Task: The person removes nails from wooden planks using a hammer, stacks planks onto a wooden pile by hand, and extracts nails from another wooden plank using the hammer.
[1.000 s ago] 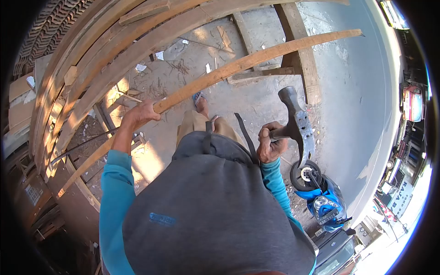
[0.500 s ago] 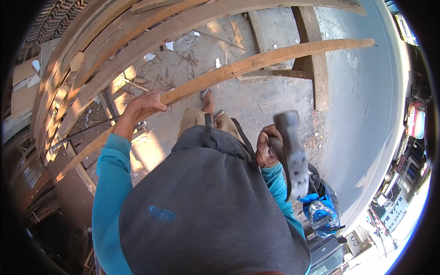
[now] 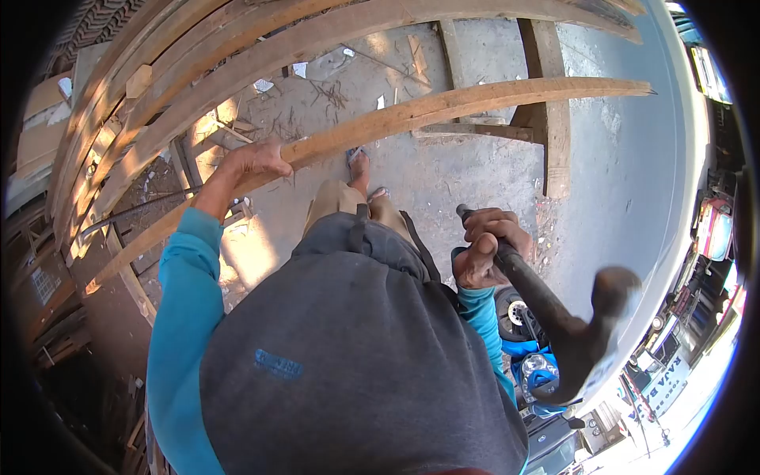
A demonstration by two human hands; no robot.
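Observation:
A long wooden beam (image 3: pixel 443 105) stretches across in front of me, from the lower left to the upper right. My left hand (image 3: pixel 265 159) is closed around it left of my knees, the thumb side showing and the other fingers partly hidden. At the beam's right tip a small dark point sticks out, perhaps a nail. My right hand (image 3: pixel 492 244) grips the shaft of a claw hammer (image 3: pixel 546 305). The hammer's head hangs to the lower right, close to the camera, well apart from the beam.
Several more long beams (image 3: pixel 317 54) lie stacked beyond, at the upper left. A thick timber piece (image 3: pixel 557 162) supports them on the right. Wood scraps and white bits litter the concrete floor (image 3: pixel 467 170). A blue motorcycle (image 3: pixel 538 372) stands at lower right.
The hammer has swung round in my right hand, its head now to the lower right with the shaft in sight. My left hand keeps its hold on the beam.

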